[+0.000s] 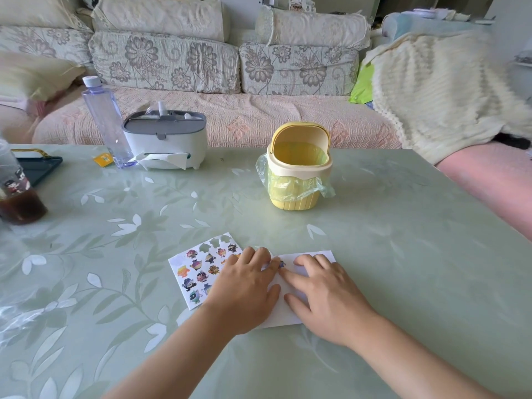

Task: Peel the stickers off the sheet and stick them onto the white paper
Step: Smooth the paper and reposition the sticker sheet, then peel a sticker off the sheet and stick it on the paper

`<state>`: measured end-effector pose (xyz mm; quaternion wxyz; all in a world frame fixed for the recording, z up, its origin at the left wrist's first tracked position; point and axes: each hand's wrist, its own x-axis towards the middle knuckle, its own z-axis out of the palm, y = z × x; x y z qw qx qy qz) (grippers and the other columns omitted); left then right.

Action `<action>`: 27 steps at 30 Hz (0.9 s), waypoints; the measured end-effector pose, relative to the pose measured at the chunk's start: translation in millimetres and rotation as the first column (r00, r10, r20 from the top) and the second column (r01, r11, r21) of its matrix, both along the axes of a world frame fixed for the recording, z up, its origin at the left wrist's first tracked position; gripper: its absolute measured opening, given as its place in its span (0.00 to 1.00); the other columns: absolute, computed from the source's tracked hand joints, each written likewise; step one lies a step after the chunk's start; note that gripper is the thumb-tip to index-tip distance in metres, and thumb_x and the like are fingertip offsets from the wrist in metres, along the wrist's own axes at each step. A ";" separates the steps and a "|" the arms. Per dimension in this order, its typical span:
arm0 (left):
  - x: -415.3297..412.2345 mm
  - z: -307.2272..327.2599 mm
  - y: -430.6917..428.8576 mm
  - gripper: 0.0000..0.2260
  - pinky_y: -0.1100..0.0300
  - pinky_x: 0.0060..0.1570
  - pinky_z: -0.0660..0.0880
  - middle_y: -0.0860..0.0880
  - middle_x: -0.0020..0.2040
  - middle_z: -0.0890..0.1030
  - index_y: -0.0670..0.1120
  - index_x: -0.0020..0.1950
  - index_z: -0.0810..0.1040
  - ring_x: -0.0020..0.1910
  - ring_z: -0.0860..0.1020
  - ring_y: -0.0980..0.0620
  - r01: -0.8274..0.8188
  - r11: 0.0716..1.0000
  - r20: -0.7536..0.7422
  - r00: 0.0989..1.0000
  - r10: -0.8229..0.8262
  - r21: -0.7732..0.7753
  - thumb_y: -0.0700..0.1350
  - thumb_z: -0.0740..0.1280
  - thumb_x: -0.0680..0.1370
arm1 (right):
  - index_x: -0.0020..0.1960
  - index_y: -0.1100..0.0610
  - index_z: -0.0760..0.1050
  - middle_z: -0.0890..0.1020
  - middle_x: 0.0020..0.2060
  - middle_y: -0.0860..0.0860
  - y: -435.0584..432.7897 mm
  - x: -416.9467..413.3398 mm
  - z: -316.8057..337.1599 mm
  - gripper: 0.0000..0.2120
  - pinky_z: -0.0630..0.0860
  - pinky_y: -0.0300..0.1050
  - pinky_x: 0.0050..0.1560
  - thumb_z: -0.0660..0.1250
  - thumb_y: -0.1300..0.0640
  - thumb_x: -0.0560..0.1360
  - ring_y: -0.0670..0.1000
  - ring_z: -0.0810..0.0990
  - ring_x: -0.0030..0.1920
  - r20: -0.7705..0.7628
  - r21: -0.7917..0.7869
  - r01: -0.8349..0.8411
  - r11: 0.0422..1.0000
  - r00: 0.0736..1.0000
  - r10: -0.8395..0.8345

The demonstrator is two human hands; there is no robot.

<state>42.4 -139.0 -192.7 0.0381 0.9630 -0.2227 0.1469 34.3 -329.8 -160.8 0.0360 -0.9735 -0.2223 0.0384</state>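
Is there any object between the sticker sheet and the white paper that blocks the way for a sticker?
No object does. The sticker sheet lies directly beside the white paper; only the left hand rests across where they meet. The yellow bin stands farther back, off that path.

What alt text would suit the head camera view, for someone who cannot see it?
A person's left hand and right hand press flat on white paper on a green leaf-patterned table, with a small sticker between them. A sticker sheet lies alongside, partly under the left hand; a yellow bin stands behind.
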 end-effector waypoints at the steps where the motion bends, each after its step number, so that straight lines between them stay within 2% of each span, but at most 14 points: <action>1: 0.8 -0.6 0.0 0.22 0.54 0.41 0.76 0.52 0.52 0.77 0.49 0.63 0.81 0.47 0.77 0.48 -0.007 1.000 -0.010 1.000 0.007 -0.003 0.57 0.56 0.77 | 0.75 0.43 0.67 0.72 0.67 0.51 -0.6 -0.5 0.5 0.31 0.71 0.53 0.63 0.45 0.37 0.75 0.56 0.69 0.67 -0.005 0.002 -0.003 1.000 1.000 0.003; 4: 0.9 4.1 -1.2 0.26 0.53 0.48 0.77 0.52 0.55 0.76 0.50 0.66 0.80 0.51 0.77 0.48 -0.042 0.999 -0.106 0.993 0.041 -0.001 0.59 0.53 0.77 | 0.76 0.43 0.63 0.66 0.71 0.48 -1.6 -2.0 0.9 0.36 0.65 0.50 0.68 0.39 0.36 0.73 0.53 0.63 0.71 -0.017 -0.021 -0.015 1.000 1.000 0.015; 7: 2.4 15.3 5.1 0.34 0.54 0.67 0.65 0.55 0.66 0.69 0.54 0.77 0.66 0.65 0.67 0.51 -0.050 0.995 -0.318 0.948 0.021 -0.084 0.64 0.43 0.74 | 0.76 0.42 0.64 0.66 0.71 0.45 -4.3 1.3 4.0 0.28 0.62 0.47 0.70 0.48 0.37 0.78 0.51 0.62 0.72 -0.028 0.045 -0.004 0.999 1.000 0.006; 8: 2.7 17.4 9.3 0.32 0.55 0.69 0.63 0.56 0.67 0.69 0.55 0.78 0.64 0.66 0.65 0.52 -0.054 0.983 -0.353 0.935 -0.012 -0.176 0.63 0.45 0.76 | 0.75 0.42 0.65 0.67 0.70 0.45 -5.1 2.6 5.6 0.26 0.61 0.46 0.70 0.51 0.38 0.79 0.50 0.63 0.71 -0.028 0.069 0.000 0.998 1.000 0.002; 11: -1.3 26.7 22.4 0.20 0.70 0.62 0.63 0.56 0.62 0.75 0.53 0.74 0.71 0.61 0.69 0.56 -0.040 0.888 -0.252 0.964 -0.087 -0.459 0.50 0.62 0.82 | 0.71 0.42 0.71 0.71 0.64 0.43 -1.2 7.7 12.9 0.22 0.64 0.46 0.67 0.55 0.43 0.78 0.49 0.69 0.65 0.025 0.149 -0.011 0.989 1.000 0.008; 13: -4.8 32.4 35.3 0.16 0.77 0.56 0.62 0.56 0.59 0.77 0.52 0.68 0.77 0.59 0.71 0.58 -0.060 0.856 -0.193 0.980 -0.048 -0.514 0.42 0.65 0.81 | 0.68 0.45 0.74 0.73 0.60 0.43 9.7 10.9 17.9 0.21 0.67 0.46 0.64 0.56 0.45 0.77 0.49 0.71 0.62 0.054 0.213 -0.031 0.976 0.998 0.020; 15: -6.8 35.5 53.6 0.16 0.75 0.53 0.66 0.57 0.59 0.78 0.53 0.65 0.79 0.58 0.74 0.57 -0.137 0.846 -0.208 0.978 0.031 -0.515 0.38 0.63 0.81 | 0.69 0.48 0.75 0.74 0.60 0.44 24.5 13.9 20.2 0.21 0.68 0.46 0.63 0.58 0.47 0.78 0.49 0.72 0.62 0.062 0.256 -0.073 0.964 0.996 0.059; 17: -9.7 38.7 74.1 0.17 0.64 0.51 0.71 0.57 0.61 0.77 0.54 0.65 0.79 0.58 0.77 0.53 -0.250 0.851 -0.276 0.952 0.129 -0.463 0.38 0.61 0.81 | 0.71 0.49 0.73 0.74 0.61 0.45 40.0 16.1 19.7 0.21 0.68 0.46 0.65 0.62 0.47 0.79 0.49 0.72 0.62 0.057 0.275 -0.131 0.952 0.991 0.119; 19: -14.8 40.9 94.8 0.16 0.60 0.54 0.72 0.58 0.64 0.75 0.56 0.69 0.76 0.62 0.75 0.53 -0.314 0.883 -0.295 0.931 0.214 -0.349 0.45 0.62 0.82 | 0.73 0.47 0.70 0.73 0.64 0.44 55.8 17.6 17.9 0.23 0.66 0.45 0.67 0.64 0.46 0.79 0.48 0.70 0.65 0.043 0.266 -0.185 0.946 0.983 0.180; 20: -17.7 41.3 103.7 0.18 0.60 0.59 0.70 0.59 0.67 0.73 0.57 0.71 0.73 0.66 0.72 0.53 -0.313 0.911 -0.292 0.928 0.233 -0.269 0.52 0.61 0.81 | 0.75 0.46 0.68 0.71 0.66 0.44 63.9 18.4 16.8 0.25 0.64 0.44 0.69 0.64 0.44 0.79 0.48 0.68 0.67 0.033 0.248 -0.211 0.946 0.977 0.209; 22: -25.4 40.8 117.9 0.34 0.58 0.69 0.62 0.60 0.74 0.65 0.58 0.77 0.62 0.74 0.62 0.54 -0.298 0.947 -0.339 0.909 0.242 -0.123 0.69 0.54 0.73 | 0.78 0.45 0.62 0.66 0.73 0.43 79.0 19.3 14.7 0.31 0.58 0.43 0.74 0.65 0.41 0.78 0.46 0.62 0.73 0.007 0.214 -0.248 0.945 0.967 0.253; 23: -28.8 39.7 123.1 0.42 0.57 0.72 0.57 0.59 0.76 0.60 0.58 0.80 0.56 0.76 0.57 0.55 -0.286 0.954 -0.369 0.899 0.236 -0.087 0.74 0.49 0.68 | 0.79 0.45 0.59 0.62 0.76 0.43 85.7 19.6 13.2 0.34 0.54 0.43 0.76 0.65 0.39 0.77 0.46 0.58 0.76 -0.010 0.197 -0.261 0.945 0.963 0.268; 25: -34.5 34.6 131.0 0.49 0.56 0.74 0.53 0.59 0.78 0.55 0.57 0.81 0.50 0.77 0.52 0.55 -0.253 0.967 -0.390 0.895 0.217 -0.043 0.78 0.46 0.63 | 0.81 0.45 0.52 0.54 0.80 0.43 96.2 19.5 9.5 0.40 0.48 0.46 0.79 0.65 0.35 0.76 0.46 0.49 0.80 -0.061 0.142 -0.288 0.947 0.952 0.299; 27: -35.8 28.2 136.7 0.50 0.57 0.74 0.52 0.59 0.78 0.56 0.57 0.81 0.52 0.77 0.51 0.57 -0.224 0.974 -0.375 0.906 0.196 -0.032 0.79 0.49 0.63 | 0.82 0.44 0.49 0.50 0.81 0.43 102.4 19.1 7.8 0.42 0.45 0.46 0.79 0.65 0.33 0.75 0.45 0.46 0.80 -0.113 0.109 -0.305 0.946 0.942 0.317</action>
